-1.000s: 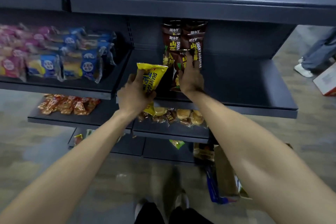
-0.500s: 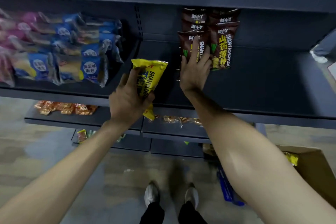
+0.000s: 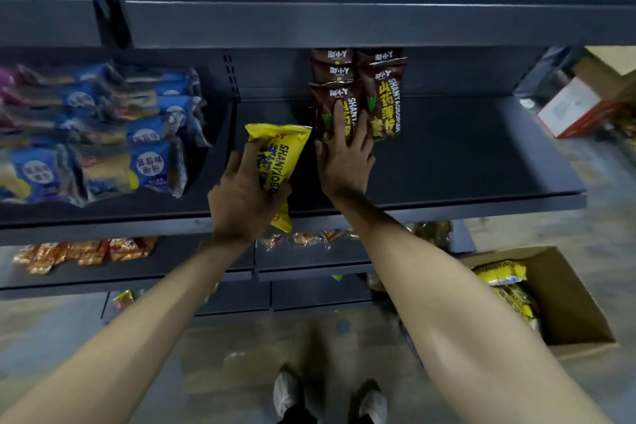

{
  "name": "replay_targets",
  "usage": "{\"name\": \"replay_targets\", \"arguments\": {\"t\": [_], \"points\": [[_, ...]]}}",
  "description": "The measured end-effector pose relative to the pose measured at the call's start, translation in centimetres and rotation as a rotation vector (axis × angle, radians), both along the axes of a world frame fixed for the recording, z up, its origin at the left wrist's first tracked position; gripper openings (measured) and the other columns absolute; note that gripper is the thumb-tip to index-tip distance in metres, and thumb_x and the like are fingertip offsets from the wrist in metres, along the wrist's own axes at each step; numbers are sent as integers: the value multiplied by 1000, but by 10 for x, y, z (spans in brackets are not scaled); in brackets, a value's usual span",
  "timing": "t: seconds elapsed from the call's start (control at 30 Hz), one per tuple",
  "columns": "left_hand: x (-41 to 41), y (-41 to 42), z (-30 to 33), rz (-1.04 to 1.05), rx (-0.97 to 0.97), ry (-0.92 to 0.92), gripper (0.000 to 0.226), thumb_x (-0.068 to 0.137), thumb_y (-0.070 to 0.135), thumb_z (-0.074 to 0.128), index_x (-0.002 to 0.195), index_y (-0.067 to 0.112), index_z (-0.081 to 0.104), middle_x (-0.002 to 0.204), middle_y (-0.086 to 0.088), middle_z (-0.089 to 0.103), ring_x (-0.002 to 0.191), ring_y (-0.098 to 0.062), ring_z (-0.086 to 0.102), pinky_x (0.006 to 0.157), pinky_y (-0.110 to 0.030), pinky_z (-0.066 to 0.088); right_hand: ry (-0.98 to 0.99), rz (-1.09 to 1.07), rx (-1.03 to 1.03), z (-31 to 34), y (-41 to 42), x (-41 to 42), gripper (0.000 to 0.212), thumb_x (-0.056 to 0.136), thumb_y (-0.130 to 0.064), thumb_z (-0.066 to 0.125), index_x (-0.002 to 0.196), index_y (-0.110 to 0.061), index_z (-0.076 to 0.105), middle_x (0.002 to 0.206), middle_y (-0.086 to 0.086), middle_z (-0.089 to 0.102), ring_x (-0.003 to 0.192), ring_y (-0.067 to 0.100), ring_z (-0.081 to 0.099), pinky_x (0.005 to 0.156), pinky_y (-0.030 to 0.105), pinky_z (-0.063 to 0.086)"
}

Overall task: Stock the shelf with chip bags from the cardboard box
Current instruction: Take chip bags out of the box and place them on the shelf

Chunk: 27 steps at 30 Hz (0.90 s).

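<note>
Yellow bag: a yellow chip bag [image 3: 279, 162] stood upright in the left hand [image 3: 242, 198], its lower end hanging past the front lip of the dark metal shelf [image 3: 464, 162], its top leaning in over the shelf.
Left hand: fingers and thumb were curled round the bag's lower half, a firm wrap, not a pinch.
Right hand: the right hand [image 3: 346, 157] lay flat, fingers straight and spread, pressing on the front bag of the brown chip bags [image 3: 358, 96] stacked at the back of the shelf.
Brown stack: two columns side by side, overlapping like tiles and leaning against the back panel; the right hand appeared to be steadying the left column.
Open slot: bare shelf lay just left of the brown stack, between it and the shelf divider [image 3: 227, 144], the likely place for the yellow bag.
Step in hand: judged to be placing the yellow bag beside the brown ones.
Doing it well: slide the bag in bottom first, tilt its top back to match its neighbours, label outward, and keep the right palm on the stack until the new bag bears its own weight.
Risk: lifting the right hand early could let the brown column slump forward; squeezing hard could crush the chips.
Supply: the cardboard box [image 3: 568, 303] sat on the floor at the lower right, more yellow bags inside.
</note>
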<state>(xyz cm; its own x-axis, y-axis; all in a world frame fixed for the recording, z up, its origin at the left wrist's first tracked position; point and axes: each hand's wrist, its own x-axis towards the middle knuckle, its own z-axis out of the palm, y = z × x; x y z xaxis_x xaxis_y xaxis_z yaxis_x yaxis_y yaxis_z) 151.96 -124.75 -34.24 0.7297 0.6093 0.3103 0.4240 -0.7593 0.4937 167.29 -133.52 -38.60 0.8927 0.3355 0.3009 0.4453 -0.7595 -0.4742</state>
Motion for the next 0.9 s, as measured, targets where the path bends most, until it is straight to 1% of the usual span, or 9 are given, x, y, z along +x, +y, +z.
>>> {"name": "replay_targets", "arguments": {"t": [0.07, 0.17, 0.3, 0.37, 0.47, 0.57, 0.63, 0.7, 0.9], "points": [[-1, -6, 4, 1, -8, 2, 71, 76, 42, 71, 137, 23, 41, 120, -5, 52, 101, -38, 58, 66, -39, 39, -6, 10, -21, 7, -10, -9, 69, 97, -48, 44, 156, -35, 10, 161, 12, 12, 139, 40, 25, 104, 57, 33], [-1, -20, 10, 2, 7, -9, 70, 74, 43, 72, 135, 23, 43, 117, -4, 53, 97, -35, 60, 65, -38, 39, -41, 26, -37, 25, -28, -14, 62, 96, -42, 49, 153, -26, 27, 158, 12, 20, 138, 37, 27, 106, 53, 31], [-2, -48, 20, 38, 24, 4, 67, 75, 45, 70, 132, 23, 41, 116, -2, 53, 95, -32, 61, 64, -35, 38, -41, 108, 6, 61, -66, -15, 50, 91, -26, 59, 138, -17, 47, 142, 11, 43, 125, 35, 43, 94, 48, 47], [-4, -68, 30, 50, 64, -18, 66, 75, 46, 70, 130, 22, 42, 113, -3, 53, 91, -33, 62, 61, -34, 38, -61, 142, 10, 81, -89, -18, 45, 89, -21, 60, 133, -17, 52, 131, 10, 52, 117, 34, 51, 90, 46, 49], [-9, -105, 52, 106, 103, -52, 65, 74, 48, 69, 128, 22, 44, 109, -2, 53, 89, -31, 62, 60, -34, 41, -128, 172, 3, 110, -128, -24, 39, 91, -22, 57, 130, -18, 55, 122, 9, 57, 109, 33, 56, 85, 42, 49], [-15, -145, 77, 144, 145, -98, 63, 74, 51, 67, 127, 24, 46, 105, 2, 54, 85, -25, 61, 60, -30, 38, -166, 186, 41, 138, -166, -34, 33, 91, -24, 57, 124, -20, 57, 116, 6, 60, 102, 32, 60, 77, 38, 48], [-18, -169, 91, 149, 182, -137, 60, 76, 51, 66, 127, 25, 49, 102, 4, 53, 82, -21, 61, 58, -28, 36, -201, 210, 59, 156, -188, -42, 31, 89, -24, 58, 120, -21, 57, 110, 3, 62, 98, 30, 62, 73, 36, 46], [-21, -190, 107, 158, 215, -170, 60, 76, 50, 66, 129, 24, 51, 102, 4, 53, 82, -20, 61, 57, -27, 37, -229, 231, 73, 174, -207, -48, 31, 90, -25, 57, 120, -23, 57, 106, 1, 64, 95, 30, 63, 70, 35, 43], [-18, -220, 165, 171, 320, -232, 62, 80, 47, 64, 133, 20, 50, 109, 1, 57, 93, -21, 63, 61, -32, 46, -237, 288, 139, 232, -242, -56, 40, 91, -26, 56, 131, -25, 50, 114, -1, 67, 98, 28, 65, 78, 39, 50]]}}
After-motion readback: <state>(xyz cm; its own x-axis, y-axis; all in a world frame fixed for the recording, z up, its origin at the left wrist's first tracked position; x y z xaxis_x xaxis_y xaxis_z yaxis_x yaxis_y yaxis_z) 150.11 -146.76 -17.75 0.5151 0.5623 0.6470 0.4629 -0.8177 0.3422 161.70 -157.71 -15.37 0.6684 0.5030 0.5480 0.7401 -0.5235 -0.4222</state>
